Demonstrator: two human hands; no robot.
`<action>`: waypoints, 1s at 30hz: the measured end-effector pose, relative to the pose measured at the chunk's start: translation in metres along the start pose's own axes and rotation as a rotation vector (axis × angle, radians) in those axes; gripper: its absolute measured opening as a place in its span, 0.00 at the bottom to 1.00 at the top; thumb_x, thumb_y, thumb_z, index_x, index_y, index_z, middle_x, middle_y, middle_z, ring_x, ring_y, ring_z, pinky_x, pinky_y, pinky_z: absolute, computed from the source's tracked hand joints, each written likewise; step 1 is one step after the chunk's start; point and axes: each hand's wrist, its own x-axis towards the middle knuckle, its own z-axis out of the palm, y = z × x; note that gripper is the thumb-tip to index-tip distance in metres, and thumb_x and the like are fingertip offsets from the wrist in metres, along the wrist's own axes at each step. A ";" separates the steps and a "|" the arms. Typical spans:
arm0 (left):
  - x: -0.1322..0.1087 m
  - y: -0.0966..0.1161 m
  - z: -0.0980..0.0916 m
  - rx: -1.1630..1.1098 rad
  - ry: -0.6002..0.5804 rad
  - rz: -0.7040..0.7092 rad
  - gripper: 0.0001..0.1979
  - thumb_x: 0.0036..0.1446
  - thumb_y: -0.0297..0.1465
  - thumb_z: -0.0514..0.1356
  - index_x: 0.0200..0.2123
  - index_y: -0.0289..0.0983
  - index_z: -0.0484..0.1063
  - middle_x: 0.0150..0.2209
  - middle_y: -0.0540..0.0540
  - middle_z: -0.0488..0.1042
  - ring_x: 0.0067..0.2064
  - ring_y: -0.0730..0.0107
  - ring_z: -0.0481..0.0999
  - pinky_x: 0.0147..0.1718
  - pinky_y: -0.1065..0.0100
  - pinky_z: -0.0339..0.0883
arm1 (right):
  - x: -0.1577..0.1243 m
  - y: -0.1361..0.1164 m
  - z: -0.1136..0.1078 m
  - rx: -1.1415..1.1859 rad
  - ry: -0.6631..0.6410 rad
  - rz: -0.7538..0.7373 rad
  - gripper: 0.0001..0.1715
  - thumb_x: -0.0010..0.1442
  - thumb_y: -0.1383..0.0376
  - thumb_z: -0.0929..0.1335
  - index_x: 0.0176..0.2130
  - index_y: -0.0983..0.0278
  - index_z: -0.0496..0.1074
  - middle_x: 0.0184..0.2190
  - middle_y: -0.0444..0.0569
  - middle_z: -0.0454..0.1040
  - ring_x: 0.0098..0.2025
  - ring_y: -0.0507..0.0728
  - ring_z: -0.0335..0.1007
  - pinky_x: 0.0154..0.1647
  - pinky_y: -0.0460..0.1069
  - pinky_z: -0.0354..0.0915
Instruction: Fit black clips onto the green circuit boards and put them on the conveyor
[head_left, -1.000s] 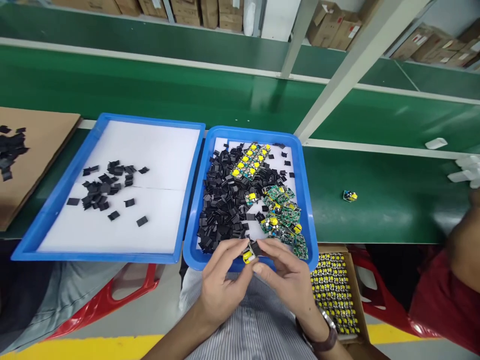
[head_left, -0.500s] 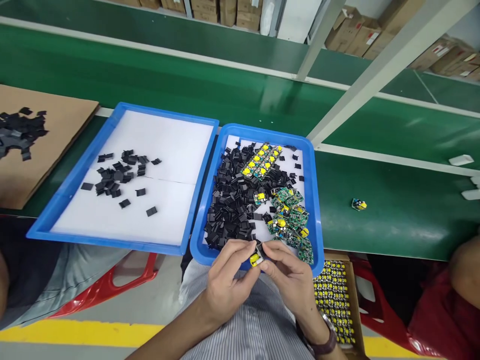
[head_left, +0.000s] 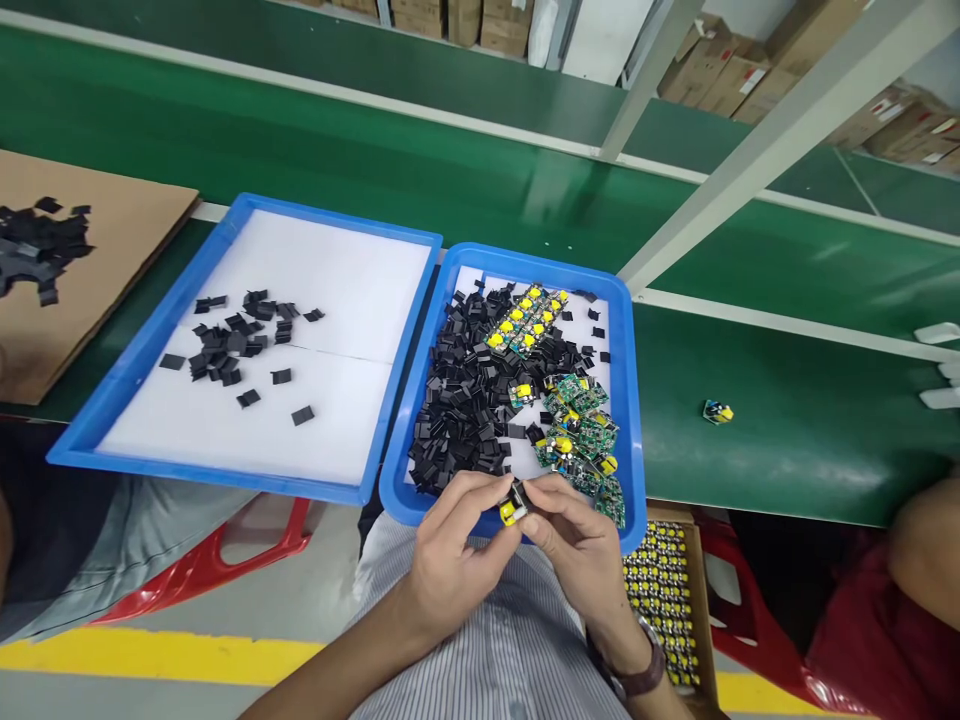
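Note:
My left hand [head_left: 450,560] and my right hand [head_left: 581,550] meet just below the near rim of the right blue tray [head_left: 627,400]. Together their fingertips pinch one small circuit board with a yellow part [head_left: 511,508] and a black piece on it. Inside that tray lies a heap of black square pieces [head_left: 461,400], with green circuit boards [head_left: 574,430] to its right. A row of boards with yellow parts [head_left: 525,320] sits at the far end.
A left blue tray [head_left: 120,395] holds a white sheet and scattered black pieces [head_left: 232,345]. Cardboard [head_left: 112,240] with more black pieces lies far left. One loose board [head_left: 718,411] rests on the green belt. A box of yellow-topped boards [head_left: 664,600] stands below. Another person's arm [head_left: 926,550] is at right.
The view has shifted slightly, so the trays sit a little further right and up. Both hands stay together on the small board, working it between the fingertips.

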 end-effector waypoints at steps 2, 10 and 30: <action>0.001 0.000 0.000 -0.008 -0.007 -0.033 0.21 0.58 0.18 0.66 0.54 0.38 0.77 0.44 0.45 0.79 0.44 0.69 0.81 0.45 0.70 0.78 | -0.001 0.000 0.000 0.026 0.014 -0.014 0.18 0.64 0.66 0.75 0.53 0.49 0.82 0.45 0.47 0.80 0.48 0.56 0.76 0.49 0.51 0.74; -0.002 -0.003 -0.001 -0.028 0.002 -0.067 0.19 0.59 0.20 0.67 0.53 0.39 0.77 0.43 0.46 0.80 0.43 0.68 0.82 0.42 0.69 0.79 | -0.003 -0.008 0.001 -0.152 0.011 -0.033 0.18 0.65 0.68 0.74 0.52 0.50 0.82 0.44 0.48 0.80 0.48 0.57 0.76 0.48 0.53 0.74; -0.004 -0.006 0.001 0.029 -0.035 -0.047 0.18 0.59 0.21 0.67 0.53 0.39 0.77 0.44 0.45 0.80 0.44 0.67 0.83 0.45 0.67 0.79 | -0.003 -0.005 -0.004 -0.158 0.002 -0.050 0.15 0.64 0.67 0.74 0.50 0.53 0.83 0.42 0.49 0.81 0.46 0.58 0.78 0.47 0.55 0.77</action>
